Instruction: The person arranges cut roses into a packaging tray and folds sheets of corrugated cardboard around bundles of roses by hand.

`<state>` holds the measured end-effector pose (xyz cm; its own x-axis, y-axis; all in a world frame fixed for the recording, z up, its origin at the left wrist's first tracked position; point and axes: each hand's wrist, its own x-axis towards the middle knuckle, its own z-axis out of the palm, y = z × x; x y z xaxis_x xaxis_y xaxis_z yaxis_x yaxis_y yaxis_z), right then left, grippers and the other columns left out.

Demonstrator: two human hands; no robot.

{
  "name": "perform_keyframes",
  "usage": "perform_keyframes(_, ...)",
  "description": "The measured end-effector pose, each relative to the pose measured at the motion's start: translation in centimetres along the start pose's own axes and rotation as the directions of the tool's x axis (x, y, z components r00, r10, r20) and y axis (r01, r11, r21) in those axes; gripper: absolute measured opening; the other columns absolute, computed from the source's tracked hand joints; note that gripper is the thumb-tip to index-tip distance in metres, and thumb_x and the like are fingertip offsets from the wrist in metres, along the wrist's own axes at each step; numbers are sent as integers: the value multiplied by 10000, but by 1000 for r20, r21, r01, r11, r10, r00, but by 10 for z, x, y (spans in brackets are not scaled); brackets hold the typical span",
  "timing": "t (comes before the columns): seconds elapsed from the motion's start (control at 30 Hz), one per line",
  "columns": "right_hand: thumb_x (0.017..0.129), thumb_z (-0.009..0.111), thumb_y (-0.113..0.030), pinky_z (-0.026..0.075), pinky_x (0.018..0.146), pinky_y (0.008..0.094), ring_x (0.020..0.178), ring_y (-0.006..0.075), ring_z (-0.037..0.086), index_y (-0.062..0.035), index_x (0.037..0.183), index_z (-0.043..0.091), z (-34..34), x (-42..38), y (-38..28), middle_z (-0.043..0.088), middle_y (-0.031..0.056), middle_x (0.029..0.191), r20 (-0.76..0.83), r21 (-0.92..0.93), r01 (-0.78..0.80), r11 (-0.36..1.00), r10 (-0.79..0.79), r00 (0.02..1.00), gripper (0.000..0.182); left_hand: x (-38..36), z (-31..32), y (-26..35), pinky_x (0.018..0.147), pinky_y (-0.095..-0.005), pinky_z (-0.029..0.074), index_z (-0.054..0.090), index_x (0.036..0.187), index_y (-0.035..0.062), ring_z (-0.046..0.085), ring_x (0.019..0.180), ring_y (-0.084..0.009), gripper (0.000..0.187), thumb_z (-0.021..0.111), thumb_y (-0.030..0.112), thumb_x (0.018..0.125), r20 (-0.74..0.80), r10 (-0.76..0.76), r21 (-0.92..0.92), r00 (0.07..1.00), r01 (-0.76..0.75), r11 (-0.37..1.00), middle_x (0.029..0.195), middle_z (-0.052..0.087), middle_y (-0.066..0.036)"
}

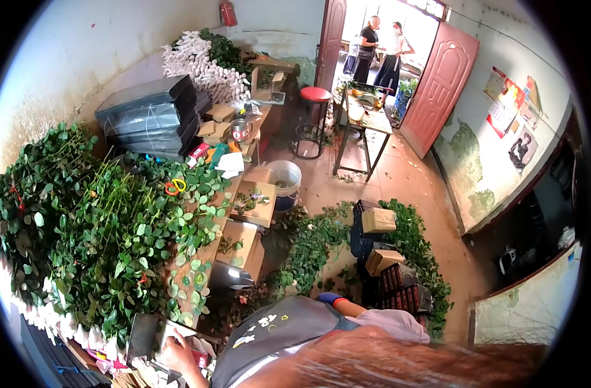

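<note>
My left hand (174, 351) is low at the left, over a small area of pale paper and boxes beside a dark upright panel (142, 336). Its fingers look apart, and I make out nothing held in them. A blue glove covers my right hand (330, 298), which rests near the edge of my grey apron (276, 331); its fingers are mostly hidden. Left of my left hand, bundles of green leafy stems (108, 239) are heaped on the wooden table (208, 258). Yellow-and-red-handled scissors (175, 187) lie among the leaves.
Stacked black sheets (147, 116) and white-wrapped bundles (195, 64) stand along the wall. A white bucket (284, 174), a red stool (315, 95) and a small table (373, 119) are farther off. Boxes (379, 220) stand among floor leaves. Two people are by the open door (441, 84).
</note>
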<state>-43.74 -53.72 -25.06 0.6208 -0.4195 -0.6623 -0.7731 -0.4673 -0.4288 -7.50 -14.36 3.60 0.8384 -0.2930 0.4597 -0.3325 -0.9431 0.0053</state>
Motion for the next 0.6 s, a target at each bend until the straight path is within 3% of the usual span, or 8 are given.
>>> perform_keyframes(0.2, 926, 473, -345, 481, 950, 450, 1096, 382, 640, -80, 1171, 686, -9, -19, 18, 666, 199, 1220, 39, -50, -65, 997, 67, 997, 419, 7, -45, 27, 491, -440, 471, 582, 670, 85, 624, 585, -324, 416, 621, 395, 946, -132, 18, 35, 991, -14, 999, 639, 619, -128)
perform_keyframes(0.43, 930, 469, -349, 476, 959, 450, 1113, 382, 634, -78, 1183, 681, -24, -7, 17, 663, 197, 1232, 48, -59, -78, 995, 81, 996, 428, 9, -47, 30, 577, -430, 497, 577, 690, 59, 632, 655, -315, 366, 646, 318, 939, -132, 58, -33, 989, -63, 997, 671, 625, -124)
perform_keyframes(0.6, 933, 467, -352, 473, 966, 450, 1125, 382, 630, -76, 1193, 678, -24, -4, 25, 660, 195, 1240, 50, -57, -120, 991, 123, 991, 434, -7, 10, -6, 578, -415, 499, 603, 727, 60, 638, 659, -303, 331, 647, 303, 949, -99, 65, -7, 993, -66, 998, 694, 640, -116)
